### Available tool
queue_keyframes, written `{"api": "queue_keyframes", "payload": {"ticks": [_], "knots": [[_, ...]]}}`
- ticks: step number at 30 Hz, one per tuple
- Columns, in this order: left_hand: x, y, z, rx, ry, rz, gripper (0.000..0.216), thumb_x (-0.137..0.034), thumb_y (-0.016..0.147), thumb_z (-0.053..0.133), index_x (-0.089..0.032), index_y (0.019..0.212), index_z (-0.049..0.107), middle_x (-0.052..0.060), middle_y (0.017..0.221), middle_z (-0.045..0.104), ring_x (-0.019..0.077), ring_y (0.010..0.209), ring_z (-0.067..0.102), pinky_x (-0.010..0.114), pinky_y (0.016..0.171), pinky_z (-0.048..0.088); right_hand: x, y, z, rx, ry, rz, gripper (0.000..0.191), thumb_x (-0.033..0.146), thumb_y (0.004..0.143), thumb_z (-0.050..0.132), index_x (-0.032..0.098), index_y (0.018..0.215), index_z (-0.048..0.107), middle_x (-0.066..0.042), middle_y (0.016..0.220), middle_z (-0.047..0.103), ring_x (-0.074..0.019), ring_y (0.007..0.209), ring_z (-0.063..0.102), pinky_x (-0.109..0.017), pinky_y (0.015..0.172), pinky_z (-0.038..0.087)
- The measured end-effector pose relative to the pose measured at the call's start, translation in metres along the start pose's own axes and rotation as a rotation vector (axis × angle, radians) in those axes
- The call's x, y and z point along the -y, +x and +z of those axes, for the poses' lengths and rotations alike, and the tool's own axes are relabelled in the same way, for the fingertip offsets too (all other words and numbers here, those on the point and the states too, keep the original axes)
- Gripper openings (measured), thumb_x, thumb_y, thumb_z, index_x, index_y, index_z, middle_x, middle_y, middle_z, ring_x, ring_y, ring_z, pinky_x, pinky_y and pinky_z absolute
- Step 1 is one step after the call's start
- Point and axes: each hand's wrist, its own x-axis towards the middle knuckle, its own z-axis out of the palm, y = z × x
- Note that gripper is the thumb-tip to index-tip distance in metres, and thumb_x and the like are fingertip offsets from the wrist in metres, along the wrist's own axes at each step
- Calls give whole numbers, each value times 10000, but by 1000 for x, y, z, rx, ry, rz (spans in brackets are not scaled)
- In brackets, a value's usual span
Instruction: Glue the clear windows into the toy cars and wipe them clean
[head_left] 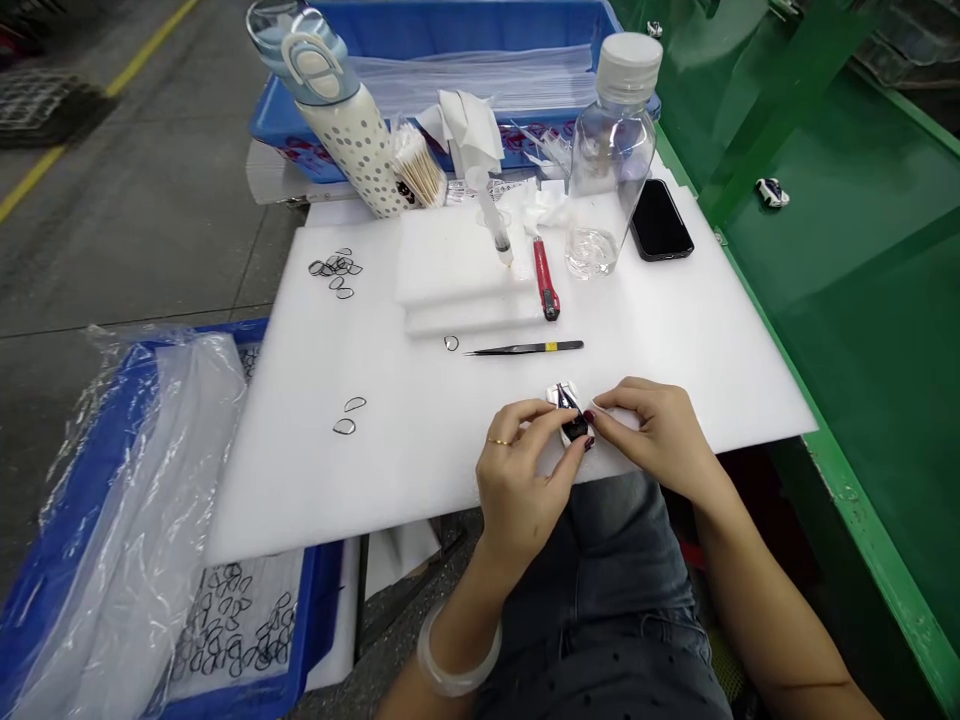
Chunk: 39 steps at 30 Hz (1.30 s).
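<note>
A small white toy car (561, 392) with dark parts sits near the front edge of the white foam board (420, 450). My left hand (525, 470) is closed on it, fingertips and thumb gripping its near end. At the car's right side, my right hand (656, 430) has thumb and forefinger together in a pinch; whatever they hold is too small to make out. Beyond the hands lie black tweezers (525, 348) with a yellow band and a single thin ring-shaped piece (451, 343).
Loose black rings (337, 268) lie on the left. A foam block (465, 260), syringe (491, 220), red cutter (546, 280), clear bottle (611, 160), phone (661, 222), cotton swabs (420, 170) and spotted flask (352, 130) stand behind. Blue bins (322, 600) flank the board.
</note>
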Motion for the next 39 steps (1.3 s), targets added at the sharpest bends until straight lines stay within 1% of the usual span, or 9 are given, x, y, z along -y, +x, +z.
{"api": "queue_keyframes", "payload": {"ticks": [4,8,19,24,32,35,39], "knots": [[0,1,-2,55,-48,-98,285,-205,820,743,-192,1099,688,79,1150,649,221,1060,636,366,883,577,0,1,0,3,-8,-8,130,257,901,636,191,868,743,-14,778,689,-134,696,630,-261,609,428],[0,0,-2,80,-25,-127,283,-204,839,720,-208,1120,687,76,1225,668,240,1117,634,419,942,567,0,0,2,-19,-28,-25,121,255,897,644,178,864,730,-10,764,671,-127,675,613,-254,592,416],[1,1,-7,106,-70,-173,283,-195,850,708,-230,1130,686,64,1250,675,247,1156,628,442,969,561,-1,-2,2,-8,-7,-28,131,287,907,645,182,884,720,-14,789,670,-127,689,613,-253,600,425],[3,2,-7,113,-83,-172,288,-179,840,709,-228,1122,687,67,1236,678,244,1146,629,443,978,553,-1,-1,3,-12,-14,-22,134,298,897,650,186,866,716,-17,785,676,-135,687,616,-257,590,415],[3,2,-8,122,-98,-178,309,-158,819,716,-209,1122,685,69,1236,673,234,1132,627,432,970,553,2,1,1,17,1,23,122,296,880,660,193,833,706,-12,779,685,-143,698,622,-265,615,419],[3,3,-8,125,-99,-184,307,-150,816,708,-203,1118,685,72,1233,673,232,1125,628,412,937,568,4,1,2,16,-17,58,154,334,876,672,195,818,703,-10,780,687,-144,699,618,-270,615,405],[3,3,-8,132,-87,-176,313,-130,815,690,-205,1119,681,74,1235,671,234,1132,626,423,947,561,7,2,6,-2,-70,87,193,387,841,712,196,818,700,-11,782,687,-149,683,607,-274,592,384]]}}
